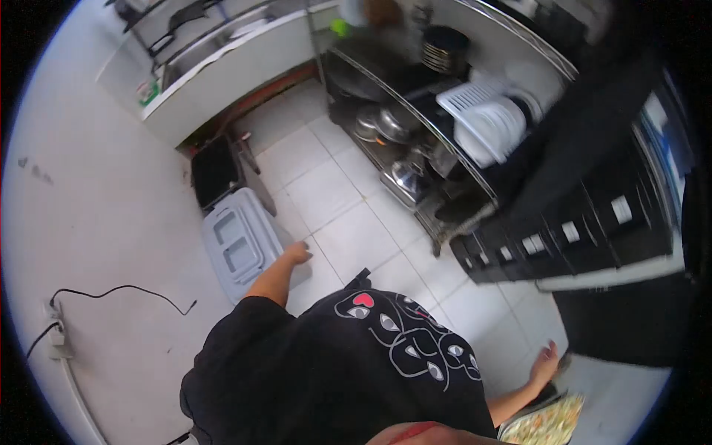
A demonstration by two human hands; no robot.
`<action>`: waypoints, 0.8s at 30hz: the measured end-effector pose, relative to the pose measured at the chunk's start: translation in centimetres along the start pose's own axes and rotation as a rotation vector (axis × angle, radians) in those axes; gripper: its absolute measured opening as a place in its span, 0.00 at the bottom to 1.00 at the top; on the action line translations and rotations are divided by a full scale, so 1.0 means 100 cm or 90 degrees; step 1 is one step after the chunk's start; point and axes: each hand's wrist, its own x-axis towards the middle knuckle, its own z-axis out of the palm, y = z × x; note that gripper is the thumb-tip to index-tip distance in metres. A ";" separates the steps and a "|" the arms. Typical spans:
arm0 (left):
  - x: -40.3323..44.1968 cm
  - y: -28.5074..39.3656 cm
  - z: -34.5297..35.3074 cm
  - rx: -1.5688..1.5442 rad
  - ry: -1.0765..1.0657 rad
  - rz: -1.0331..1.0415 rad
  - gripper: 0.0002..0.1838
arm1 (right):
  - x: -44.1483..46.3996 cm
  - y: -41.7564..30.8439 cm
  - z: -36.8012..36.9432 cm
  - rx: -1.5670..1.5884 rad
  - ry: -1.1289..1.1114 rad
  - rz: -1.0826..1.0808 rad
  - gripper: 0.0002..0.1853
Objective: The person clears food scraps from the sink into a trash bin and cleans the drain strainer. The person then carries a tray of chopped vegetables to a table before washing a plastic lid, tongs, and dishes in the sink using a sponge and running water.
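1 grey bin [239,241], lid on, two recesses in the lid; on the floor along the left wall. 1 black bin [213,174] right behind it. 1 batch of shredded food [547,423], bottom right, partly cut off by the frame.

Left hand [299,252]: beside the grey bin's near right corner, fingers loosely curled, inner side hidden. Can't tell if it holds anything or touches the bin.

Right hand [546,363]: out to the side, just beyond the food, released, fingers loosely bent and apart.

Room: open strip of floor [345,226] ahead, bounded by the bins on the left and 1 metal rack [406,104] on the right, sink counter [211,78] at the far end. Rack carries 1 white dish rack [466,104] with several plates, 1 dark stack of dishes, at least 3 metal pans below. Black drawers [567,237] edge the near right.
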 end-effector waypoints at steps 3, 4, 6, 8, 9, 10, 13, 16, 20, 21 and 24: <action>-0.018 0.006 -0.015 -0.075 0.051 0.062 0.24 | 0.000 -0.095 0.065 0.063 -0.189 -0.183 0.18; -0.016 0.003 -0.023 -0.126 0.066 0.063 0.23 | -0.004 -0.134 0.083 0.086 -0.224 -0.253 0.18; -0.005 0.006 -0.049 -0.187 0.093 0.063 0.22 | -0.008 -0.215 0.109 0.089 -0.274 -0.385 0.18; 0.001 0.005 -0.078 -0.214 0.123 0.063 0.22 | -0.004 -0.275 0.135 0.077 -0.324 -0.456 0.18; 0.011 -0.003 -0.086 -0.258 0.134 0.059 0.21 | 0.000 -0.299 0.147 0.072 -0.346 -0.491 0.18; 0.020 -0.011 -0.094 -0.302 0.146 0.057 0.21 | 0.007 -0.320 0.159 0.071 -0.360 -0.508 0.18; 0.048 -0.043 -0.109 -0.465 0.181 0.008 0.19 | 0.030 -0.379 0.198 0.056 -0.397 -0.563 0.17; 0.068 -0.087 -0.124 -0.503 0.247 -0.050 0.17 | 0.061 -0.441 0.238 0.038 -0.457 -0.575 0.17; 0.075 -0.128 -0.150 -0.611 0.297 -0.233 0.17 | 0.099 -0.538 0.306 -0.002 -0.452 -0.660 0.16; 0.076 -0.138 -0.153 -0.646 0.303 -0.278 0.17 | 0.102 -0.573 0.315 -0.035 -0.448 -0.664 0.16; 0.081 -0.157 -0.177 -0.679 0.359 -0.328 0.16 | 0.115 -0.662 0.361 0.048 -0.511 -0.773 0.16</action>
